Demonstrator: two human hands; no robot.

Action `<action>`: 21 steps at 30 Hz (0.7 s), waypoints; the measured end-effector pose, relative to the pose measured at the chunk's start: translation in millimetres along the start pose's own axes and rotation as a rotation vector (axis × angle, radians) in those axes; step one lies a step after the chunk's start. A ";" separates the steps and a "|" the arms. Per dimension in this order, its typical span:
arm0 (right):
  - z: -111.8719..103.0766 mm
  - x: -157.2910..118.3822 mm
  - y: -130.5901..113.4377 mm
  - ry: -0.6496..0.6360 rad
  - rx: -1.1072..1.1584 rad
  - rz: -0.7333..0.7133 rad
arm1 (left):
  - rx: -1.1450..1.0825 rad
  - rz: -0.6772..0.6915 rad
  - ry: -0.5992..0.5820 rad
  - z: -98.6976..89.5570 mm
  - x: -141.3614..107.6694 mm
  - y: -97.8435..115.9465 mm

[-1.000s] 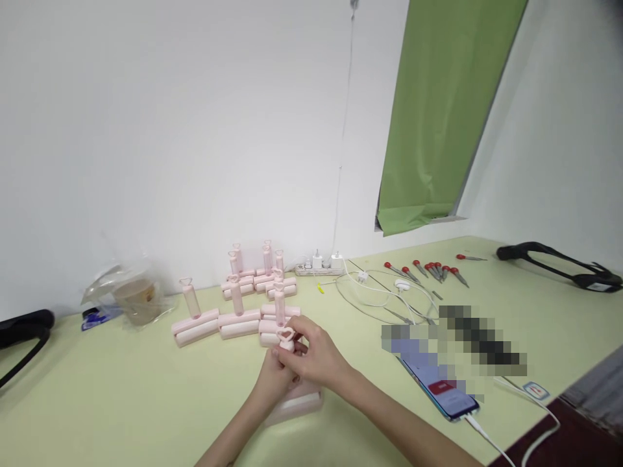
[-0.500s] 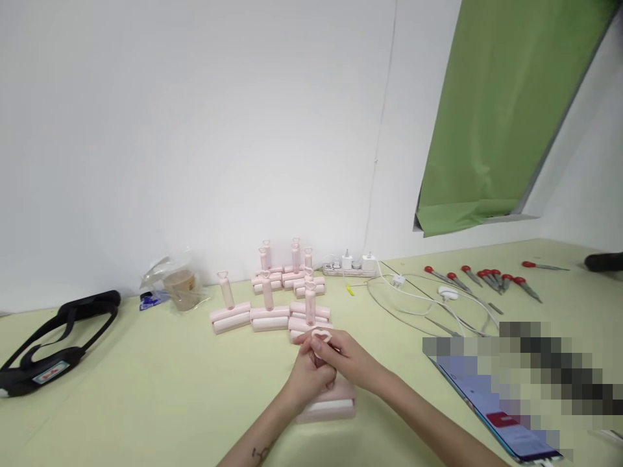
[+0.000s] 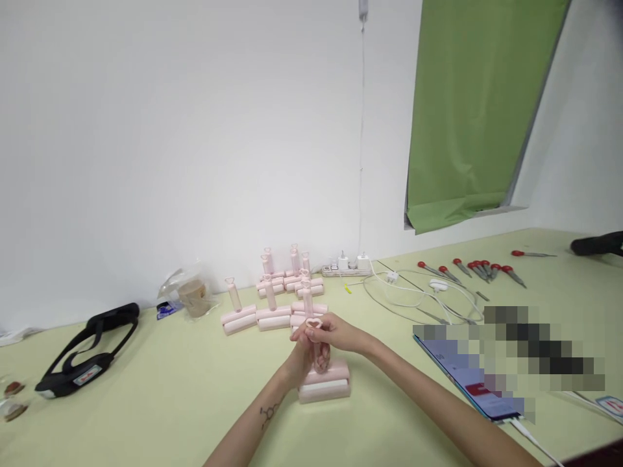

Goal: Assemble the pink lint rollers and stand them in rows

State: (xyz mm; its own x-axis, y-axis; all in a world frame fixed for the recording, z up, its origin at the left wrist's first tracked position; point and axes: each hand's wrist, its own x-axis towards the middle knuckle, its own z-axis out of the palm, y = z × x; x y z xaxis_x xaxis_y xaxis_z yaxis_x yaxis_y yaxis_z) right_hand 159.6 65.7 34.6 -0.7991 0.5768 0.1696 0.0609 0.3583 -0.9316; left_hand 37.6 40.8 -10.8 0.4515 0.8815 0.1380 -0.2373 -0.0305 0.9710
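A pale pink lint roller (image 3: 325,384) stands on the table in front of me, its white roll down and its handle upright. The handle ends in a heart-shaped loop at the top. My left hand (image 3: 300,362) is closed around the handle from the left side. From the right, my right hand (image 3: 338,333) grips the top of the same handle, its thumb at the heart loop. Fingers of both hands meet there and partly cover the handle. Just behind stand several similar pink lint rollers (image 3: 273,316), handles up, in rows toward the wall.
A black head strap (image 3: 78,370) and a bagged cup (image 3: 193,297) lie to the left. Toward the right are a power strip (image 3: 346,270), white cables (image 3: 418,301), several red-ended tools (image 3: 479,269) and a phone (image 3: 467,376). A green curtain (image 3: 472,117) hangs above.
My view has turned slightly, so objects at the left sit further right in it. The left hand's fingers have shifted, and more of the lint roller's handle shows. Both hands stay on it.
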 end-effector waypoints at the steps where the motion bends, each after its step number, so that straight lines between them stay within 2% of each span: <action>1: -1.1 0.4 -0.6 -0.021 0.004 0.004 | -0.015 -0.002 0.011 1.1 1.4 -1.5; 9: -8.5 -0.3 -14.9 -0.090 -0.057 0.083 | -0.091 -0.013 0.068 6.8 3.7 0.7; 13: -7.5 7.0 -18.3 -0.068 -0.116 0.087 | -0.099 0.010 0.087 6.8 0.9 -0.3; 17: 1.8 12.4 -25.6 -0.006 -0.178 0.070 | -0.095 0.017 0.110 6.3 1.0 -14.0; 21: 11.5 5.5 -41.5 -0.074 -0.184 0.091 | -0.082 0.010 0.144 2.2 3.7 -30.4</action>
State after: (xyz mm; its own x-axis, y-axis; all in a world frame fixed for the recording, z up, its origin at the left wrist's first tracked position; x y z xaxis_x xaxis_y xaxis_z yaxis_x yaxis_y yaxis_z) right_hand 145.8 45.6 70.5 -0.8265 0.5600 0.0568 0.2376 0.4386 -0.8667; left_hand 48.3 43.9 -39.4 0.3223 0.9400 0.1121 -0.3135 -0.0058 0.9496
